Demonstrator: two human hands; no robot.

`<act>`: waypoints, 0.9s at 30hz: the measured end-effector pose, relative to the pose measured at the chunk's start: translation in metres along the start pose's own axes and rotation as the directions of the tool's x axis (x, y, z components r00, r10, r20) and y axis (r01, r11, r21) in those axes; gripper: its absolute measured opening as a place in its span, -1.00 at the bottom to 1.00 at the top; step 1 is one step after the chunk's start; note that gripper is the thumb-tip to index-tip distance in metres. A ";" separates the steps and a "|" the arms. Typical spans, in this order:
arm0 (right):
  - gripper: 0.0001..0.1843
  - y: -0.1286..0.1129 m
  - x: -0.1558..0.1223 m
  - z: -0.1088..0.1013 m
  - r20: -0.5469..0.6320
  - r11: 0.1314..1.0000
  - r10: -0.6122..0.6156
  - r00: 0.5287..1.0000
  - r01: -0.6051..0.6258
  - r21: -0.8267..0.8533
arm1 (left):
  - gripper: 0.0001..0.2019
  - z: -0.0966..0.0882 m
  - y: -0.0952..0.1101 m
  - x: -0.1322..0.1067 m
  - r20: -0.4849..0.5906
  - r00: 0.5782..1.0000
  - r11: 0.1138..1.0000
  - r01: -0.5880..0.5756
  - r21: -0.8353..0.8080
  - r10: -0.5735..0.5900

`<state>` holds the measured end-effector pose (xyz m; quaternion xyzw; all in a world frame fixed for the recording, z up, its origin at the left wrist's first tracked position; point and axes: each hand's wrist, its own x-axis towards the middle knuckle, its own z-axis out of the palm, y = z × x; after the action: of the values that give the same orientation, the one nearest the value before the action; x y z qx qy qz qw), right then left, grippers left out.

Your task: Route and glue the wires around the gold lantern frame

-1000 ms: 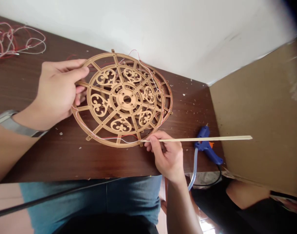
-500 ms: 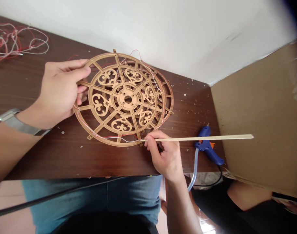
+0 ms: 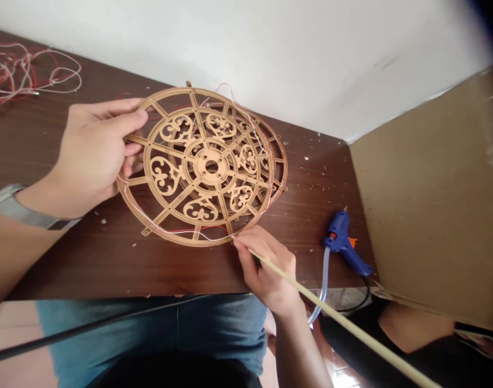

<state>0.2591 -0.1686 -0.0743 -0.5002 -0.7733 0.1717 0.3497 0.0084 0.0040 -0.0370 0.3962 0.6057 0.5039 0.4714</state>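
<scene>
My left hand point(image 3: 96, 145) grips the left rim of a round tan openwork frame point(image 3: 201, 207) with spokes and scroll ornaments, tilted above the table. Between the thumb and fingers of my right hand point(image 3: 270, 264) is a thin pale wooden stick point(image 3: 335, 315), pinched near its tip at the frame's lower rim. A thin red and white wire point(image 3: 208, 235) runs along that rim, passing by my right fingertips. Whether those fingers also pinch the wire is hidden. Behind the held frame lies a second similar frame point(image 3: 284, 161), partly covered, with wire on it.
A blue glue gun point(image 3: 343, 242) with a clear glue stick point(image 3: 324, 280) lies at the table's right. Tangled red and white wire point(image 3: 28, 75) is at the far left. A wall point(image 3: 246, 48) borders the back, a cardboard panel point(image 3: 428, 199) the right. A person's arm point(image 3: 416, 326) shows lower right.
The stick has swung from nearly level to slanting down toward the lower right. The held frame and my left hand have shifted slightly left; my right fingers stay at the lower rim.
</scene>
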 end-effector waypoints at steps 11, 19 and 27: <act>-0.78 -0.002 -0.005 0.000 0.001 0.998 -0.033 0.999 0.033 0.051 | -0.73 0.000 0.018 -0.016 0.011 0.996 0.996 0.089 -0.018 -0.089; -0.77 0.000 -0.002 -0.016 0.013 0.892 0.269 0.963 -0.254 0.375 | -0.71 -0.008 -0.003 0.002 0.053 0.995 0.996 -0.088 -0.035 0.090; -0.72 -0.001 0.007 -0.015 0.125 0.871 0.314 0.941 -0.338 0.356 | -0.64 -0.008 -0.004 0.004 0.052 0.992 0.993 -0.114 -0.020 0.115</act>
<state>0.2672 -0.1643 -0.0604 -0.5421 -0.6419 0.3874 0.3793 -0.0001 0.0048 -0.0414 0.4398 0.5650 0.5245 0.4608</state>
